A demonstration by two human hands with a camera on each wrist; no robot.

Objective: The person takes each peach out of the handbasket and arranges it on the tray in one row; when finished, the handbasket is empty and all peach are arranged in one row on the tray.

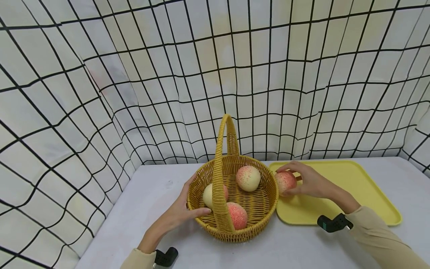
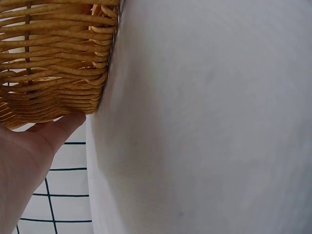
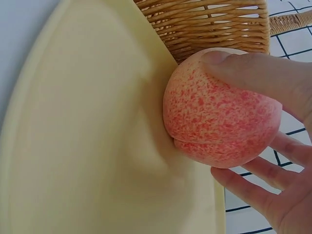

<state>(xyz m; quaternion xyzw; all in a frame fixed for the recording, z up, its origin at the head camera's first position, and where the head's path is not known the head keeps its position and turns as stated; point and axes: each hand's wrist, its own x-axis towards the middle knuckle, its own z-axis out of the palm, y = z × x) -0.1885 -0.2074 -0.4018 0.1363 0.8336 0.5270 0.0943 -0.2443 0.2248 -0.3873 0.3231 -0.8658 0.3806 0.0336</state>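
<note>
- Four peaches are in view: three lie inside the wicker basket (image 1: 233, 203), and the fourth peach (image 1: 286, 182) sits at the near-left corner of the yellow tray (image 1: 352, 186), just beside the basket's right rim.
- The right hand (image 1: 310, 181) cups that fourth peach, thumb over its top and fingers curled round its far side; the right wrist view shows the peach (image 3: 219, 107) resting on the tray with the basket's weave just behind it.
- The left hand (image 1: 183, 213) grasps the basket's left rim, thumb hooked over the edge and palm against the outer wall; the left wrist view shows the thumb (image 2: 58, 129) pressed under the woven side (image 2: 53, 63).
- To do this well, I'd judge the left hand should hold the basket firmly down on the bench (image 1: 151, 201), since the basket looks light and could slide.
- The peach's seam in the right wrist view suggests a hollow model fruit, so a full, even wrap of the fingers suits it better than a fingertip pinch.
- Any travel between tray and basket needs the peach raised clear of the rim, and kept away from the tall handle (image 1: 223, 157) arching across the middle.
- Inside the basket, the open patch lies toward the right wall, beside the rear peach (image 1: 248, 178); setting fruit down gently there avoids knocking the others.
</note>
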